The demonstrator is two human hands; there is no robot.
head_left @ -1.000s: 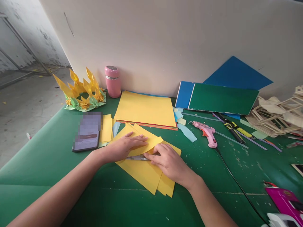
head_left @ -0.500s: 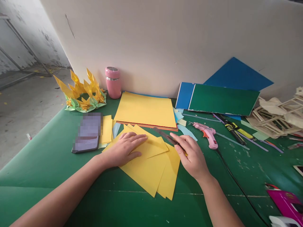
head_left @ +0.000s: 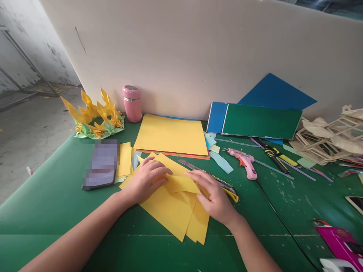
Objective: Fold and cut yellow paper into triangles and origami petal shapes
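Note:
My left hand [head_left: 149, 177] is at the left end of a small yellow paper piece [head_left: 183, 184], thumb and fingers closed about its edge. My right hand [head_left: 214, 194] has its thumb and fingertips around the other end. The piece bows slightly upward between them. Beneath it, larger yellow paper sheets [head_left: 170, 217] lie fanned out on the green table [head_left: 136, 249]. A utility knife [head_left: 231, 190] with a yellow and black handle lies just beyond my right hand, its blade pointing left and partly behind the fingers.
A stack of coloured paper [head_left: 172, 134] lies behind. To the left are a phone [head_left: 103, 164], a paper crown [head_left: 98, 121] and a pink flask [head_left: 132, 105]. A pink glue gun [head_left: 245, 162] with a trailing cord, craft tools [head_left: 275, 153] and a stick model [head_left: 331, 136] are at right.
My right hand has let go of the utility knife, which now lies on the table, and has taken the paper's right end. My left hand's flat fingers have curled about the piece.

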